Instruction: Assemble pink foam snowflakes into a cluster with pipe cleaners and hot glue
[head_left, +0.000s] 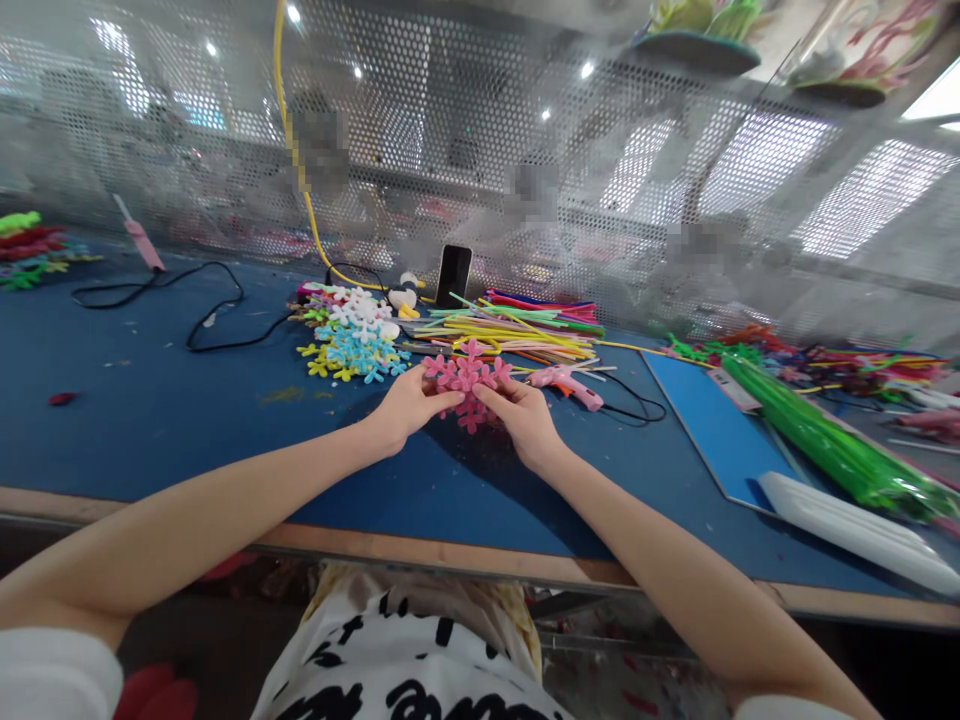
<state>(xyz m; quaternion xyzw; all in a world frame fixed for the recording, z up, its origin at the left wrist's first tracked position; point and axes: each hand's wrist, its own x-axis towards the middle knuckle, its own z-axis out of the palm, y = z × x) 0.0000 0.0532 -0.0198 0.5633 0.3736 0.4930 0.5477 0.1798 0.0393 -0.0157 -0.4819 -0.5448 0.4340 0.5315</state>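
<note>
A pink snowflake-like piece (466, 374) with several flower-shaped arms is held above the blue table. My left hand (409, 405) pinches its left side between thumb and fingers. On its right side, my right hand (525, 415) grips it the same way, the thumb near its middle. Just behind lie a pile of white, blue and yellow flower-shaped pieces (356, 335) and a bundle of colored fuzzy stems (517, 330). A pink glue gun (568, 386) rests right of my right hand.
A dark phone (454, 275) stands against the perforated metal screen (480, 150). At the right are a blue board (701, 420), green wrapped stems (825, 430) and a white packet (855, 530). A black cord (225, 345) and another pink tool (144, 245) lie left. The table's front edge (420, 548) is near my forearms.
</note>
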